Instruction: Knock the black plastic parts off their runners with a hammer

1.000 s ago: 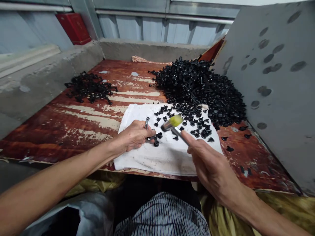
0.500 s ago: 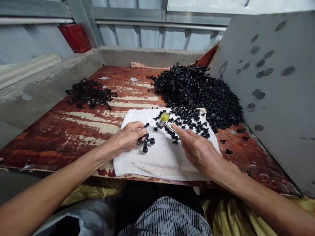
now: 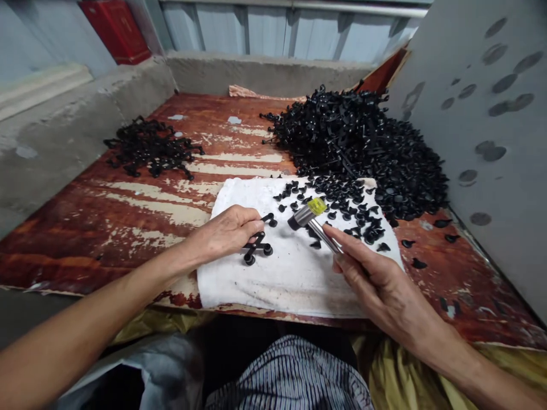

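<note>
My left hand (image 3: pixel 233 232) is closed on a black jointed linkage with round feet (image 3: pixel 257 247), at the left half of a white cloth (image 3: pixel 273 287). Part of the linkage is hidden by my fingers. In my right hand (image 3: pixel 367 273) is a small hammer (image 3: pixel 305 215) with a metal head, a dark face and a yellow end. Its head is raised over the cloth, to the right of the linkage and apart from it. Small black knob-like pieces (image 3: pixel 342 199) lie scattered on the cloth's upper right.
A big heap of black parts (image 3: pixel 333 131) rises at the back right beside a grey spotted panel (image 3: pixel 478 125). Several black linkages (image 3: pixel 154 149) are piled at the left on the worn red-brown tabletop (image 3: pixel 141 210). Low concrete walls (image 3: pixel 265 77) border the back and left.
The hammer in my right hand has moved right and tilted, away from the linkage. My left hand keeps its hold on the linkage. The view has tipped downward a little.
</note>
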Available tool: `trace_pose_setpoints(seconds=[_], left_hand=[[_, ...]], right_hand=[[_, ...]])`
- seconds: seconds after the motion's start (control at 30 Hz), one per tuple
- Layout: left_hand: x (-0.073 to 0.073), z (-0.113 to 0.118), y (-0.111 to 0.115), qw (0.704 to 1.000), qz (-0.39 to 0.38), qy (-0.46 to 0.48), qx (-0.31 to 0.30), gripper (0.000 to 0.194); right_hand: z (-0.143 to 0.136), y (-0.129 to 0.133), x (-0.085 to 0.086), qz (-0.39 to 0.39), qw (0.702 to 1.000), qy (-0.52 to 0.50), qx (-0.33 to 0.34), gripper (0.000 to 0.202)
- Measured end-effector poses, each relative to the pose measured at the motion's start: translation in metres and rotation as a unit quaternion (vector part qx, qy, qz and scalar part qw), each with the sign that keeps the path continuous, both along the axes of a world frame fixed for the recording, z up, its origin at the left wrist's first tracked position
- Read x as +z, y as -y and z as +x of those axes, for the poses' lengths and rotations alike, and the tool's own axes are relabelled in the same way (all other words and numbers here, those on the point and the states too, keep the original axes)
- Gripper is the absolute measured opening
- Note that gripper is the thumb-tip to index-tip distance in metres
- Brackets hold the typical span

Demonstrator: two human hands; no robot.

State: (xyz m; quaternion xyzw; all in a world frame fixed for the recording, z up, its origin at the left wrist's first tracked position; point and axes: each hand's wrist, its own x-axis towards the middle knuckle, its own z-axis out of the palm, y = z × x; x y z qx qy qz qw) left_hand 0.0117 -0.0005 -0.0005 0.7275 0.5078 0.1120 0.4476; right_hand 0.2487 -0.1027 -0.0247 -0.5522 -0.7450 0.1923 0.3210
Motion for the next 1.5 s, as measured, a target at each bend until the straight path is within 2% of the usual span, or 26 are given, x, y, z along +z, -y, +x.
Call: trace_pose_setpoints(seconds=[0.27, 0.5, 1.03, 1.17, 1.3, 1.37, 1.47, 1.5], left_hand=[[-0.011, -0.002, -0.002, 1.0, 0.026, 0.006, 0.006, 0.023], [-0.008, 0.001, -0.001, 0.999, 0.022, 0.005, 0.026, 0.023], [-0.008, 0.002, -0.003, 0.999, 0.032, -0.043, -0.008, 0.028], [-0.009, 0.001, -0.009, 0.995, 0.056, -0.068, -0.036, 0.027], [-0.009, -0.001, -0.014, 0.992, 0.071, -0.088, -0.047, 0.024], [-0.008, -0.002, -0.014, 0.992, 0.073, -0.087, -0.05, 0.025], [-0.009, -0.002, -0.013, 0.992, 0.076, -0.087, -0.053, 0.026], [-0.009, -0.002, -0.012, 0.992, 0.076, -0.086, -0.054, 0.026]], right_hand=[[0.003, 0.004, -0.006, -0.008, 0.999, -0.035, 0.01, 0.047], [0.004, 0.006, -0.01, -0.006, 0.999, -0.033, 0.008, 0.045], [0.005, 0.006, -0.011, 0.009, 1.0, -0.012, 0.015, 0.048], [0.001, 0.002, -0.003, 0.034, 0.999, 0.014, 0.036, 0.05], [-0.011, -0.008, 0.007, 0.133, 0.991, 0.025, 0.021, 0.054], [-0.014, -0.014, 0.007, 0.163, 0.984, 0.071, 0.007, 0.057], [-0.016, -0.021, 0.004, 0.139, 0.972, 0.185, 0.046, 0.06], [-0.016, -0.022, 0.004, 0.134, 0.971, 0.191, 0.055, 0.06]])
